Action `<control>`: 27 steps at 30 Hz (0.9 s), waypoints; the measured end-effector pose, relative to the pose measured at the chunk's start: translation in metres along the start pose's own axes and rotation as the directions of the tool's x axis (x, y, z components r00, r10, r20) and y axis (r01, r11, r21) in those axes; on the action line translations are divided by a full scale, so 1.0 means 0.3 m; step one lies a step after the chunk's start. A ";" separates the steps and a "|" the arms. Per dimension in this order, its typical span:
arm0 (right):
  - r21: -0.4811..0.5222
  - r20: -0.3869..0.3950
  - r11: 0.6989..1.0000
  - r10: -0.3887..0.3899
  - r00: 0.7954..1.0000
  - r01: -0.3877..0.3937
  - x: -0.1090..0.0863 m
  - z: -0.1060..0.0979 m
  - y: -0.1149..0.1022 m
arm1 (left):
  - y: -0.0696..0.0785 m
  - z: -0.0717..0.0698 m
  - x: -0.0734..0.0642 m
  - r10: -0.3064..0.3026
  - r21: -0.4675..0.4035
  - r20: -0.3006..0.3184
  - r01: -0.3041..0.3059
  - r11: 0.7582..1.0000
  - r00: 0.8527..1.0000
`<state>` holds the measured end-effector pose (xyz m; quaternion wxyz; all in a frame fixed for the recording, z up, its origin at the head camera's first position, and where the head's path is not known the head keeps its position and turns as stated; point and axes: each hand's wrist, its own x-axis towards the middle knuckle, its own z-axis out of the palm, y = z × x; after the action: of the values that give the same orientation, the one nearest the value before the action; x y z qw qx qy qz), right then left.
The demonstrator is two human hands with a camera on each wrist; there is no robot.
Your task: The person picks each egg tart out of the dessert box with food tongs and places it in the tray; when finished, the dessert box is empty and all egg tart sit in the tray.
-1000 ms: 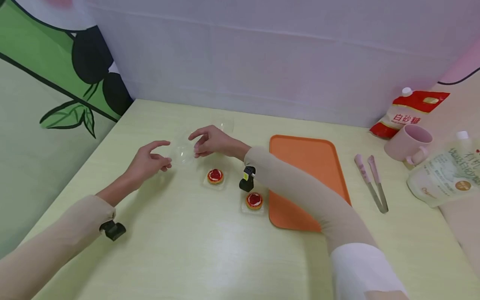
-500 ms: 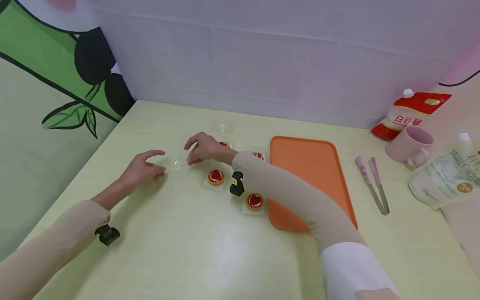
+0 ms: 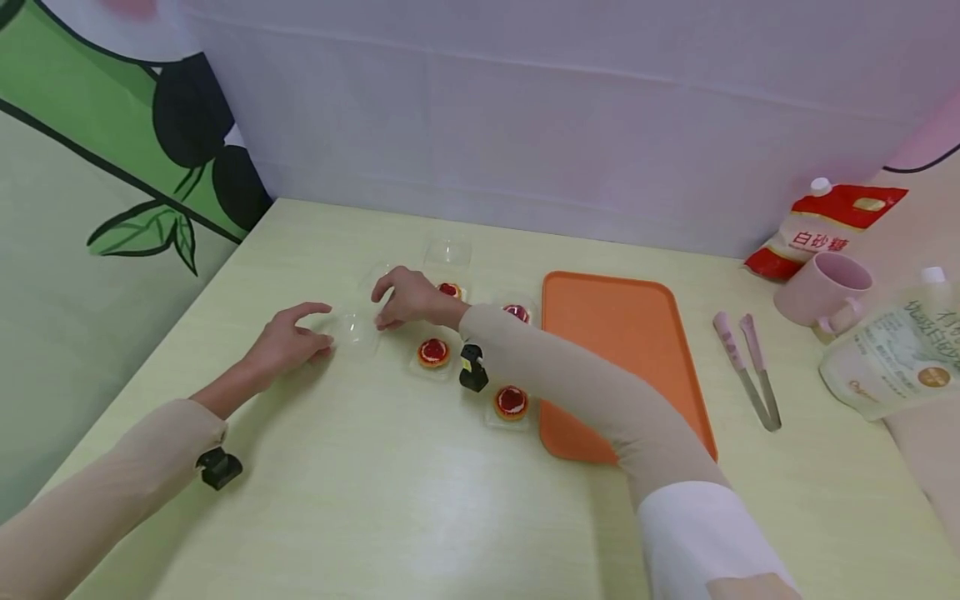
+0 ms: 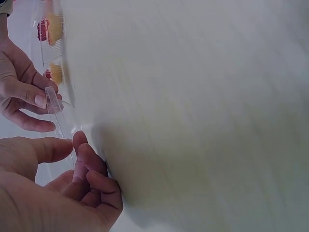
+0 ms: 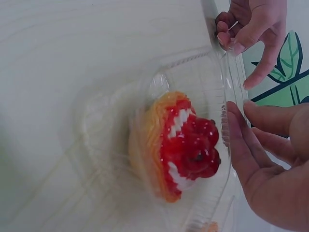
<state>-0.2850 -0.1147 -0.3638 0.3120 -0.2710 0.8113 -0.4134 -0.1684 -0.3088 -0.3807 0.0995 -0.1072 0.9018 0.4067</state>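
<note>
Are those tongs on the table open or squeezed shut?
Open: in the head view, the tongs lie with their pink ends spread apart, joined at the metal end.

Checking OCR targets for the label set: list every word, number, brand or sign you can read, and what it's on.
"白砂糖": red-and-white pouch, in red.
Gold badge on that pouch: too small to read.
Green characters, small print and brown badge on white pouch: present, too blurred to quote reliably.
Yellow label on right-wrist device: too small.
No other text seen.
</note>
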 end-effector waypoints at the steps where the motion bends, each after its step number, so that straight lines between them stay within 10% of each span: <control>1: -0.008 0.002 1.000 0.003 1.000 -0.003 0.001 0.001 0.000 | 0.000 0.000 -0.001 0.000 0.000 -0.001 0.000 1.000 1.000; 27: 0.032 -0.047 0.996 -0.080 0.996 0.082 -0.078 -0.128 0.000 | -0.015 -0.009 -0.022 0.006 0.111 -0.081 0.003 0.994 0.997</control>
<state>-0.2976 -0.0792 -0.3395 0.2808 -0.2889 0.7996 -0.4454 -0.1609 -0.3131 -0.3804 0.0681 -0.1174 0.9264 0.3513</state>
